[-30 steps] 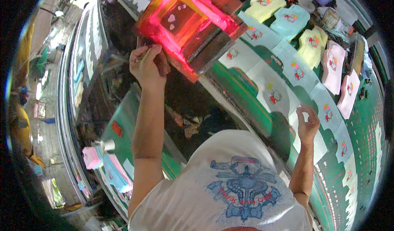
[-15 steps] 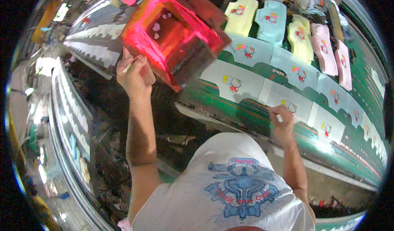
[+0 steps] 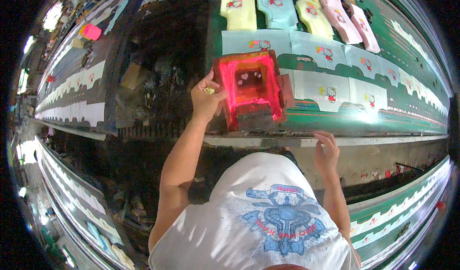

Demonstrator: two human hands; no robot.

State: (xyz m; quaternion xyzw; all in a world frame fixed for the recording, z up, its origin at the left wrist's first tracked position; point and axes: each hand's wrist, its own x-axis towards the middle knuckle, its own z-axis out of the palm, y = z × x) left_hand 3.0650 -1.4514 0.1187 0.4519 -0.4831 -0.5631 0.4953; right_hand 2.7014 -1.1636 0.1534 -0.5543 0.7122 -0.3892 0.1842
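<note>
My left hand (image 3: pixel 207 99) grips the left edge of a wooden screen-printing frame (image 3: pixel 220 71), smeared inside with bright pink ink. A small pale-yellow scrap (image 3: pixel 209 90) shows at that hand's fingers. The frame is over the left end of the near row of white fabric pieces, covering the first one; whether it touches the table I cannot tell. My right hand (image 3: pixel 327 154) hangs by the table's near edge, fingers loosely bent and apart, with nothing visible in them. To the right of the frame, white fabric pieces (image 3: pixel 314 83) carry a printed cartoon cat with balloons.
The long green table (image 3: pixel 335 119) runs to the right. Behind the white row lie pale blue printed pieces (image 3: pixel 268 36), then folded yellow (image 3: pixel 244 16), blue and pink ones. A pink container (image 3: pixel 90 31) stands on another table at left. More printed rows are behind me.
The frame, held up and tilted at the upper left, has come right and down over the table with my left hand. My right hand has drawn back to the table edge. The view has turned.
</note>
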